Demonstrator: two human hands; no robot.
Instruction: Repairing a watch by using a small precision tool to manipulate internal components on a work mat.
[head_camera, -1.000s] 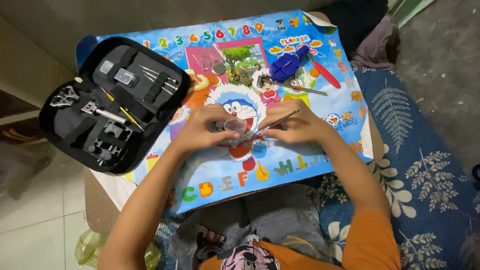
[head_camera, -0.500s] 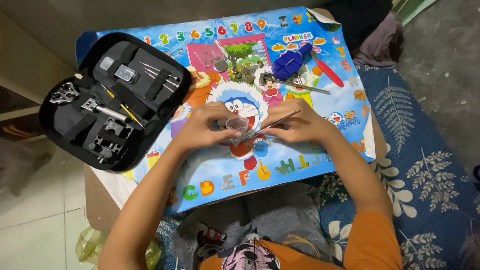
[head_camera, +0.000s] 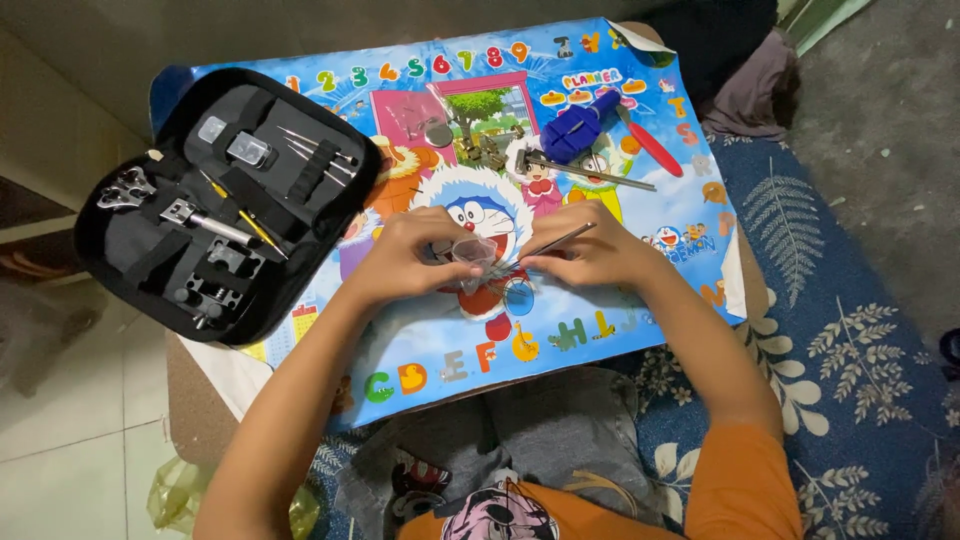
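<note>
Head camera view: at the centre of a cartoon-printed blue worktop (head_camera: 600, 330), the left hand (head_camera: 405, 258) pinched a small clear plastic piece (head_camera: 472, 252), steadying it while the right hand (head_camera: 590, 250) gripped slim metal tweezers (head_camera: 560, 241); an open black tool case (head_camera: 225, 200) lay at nine o'clock.

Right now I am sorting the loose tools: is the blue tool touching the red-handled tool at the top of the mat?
Cannot tell. In the head view the blue tool and the red-handled tool lie side by side, too close to show contact or a gap.

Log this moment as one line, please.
left hand: pinches small clear plastic piece | right hand: holds thin metal tool toward it | open black tool case left of the hands
</note>
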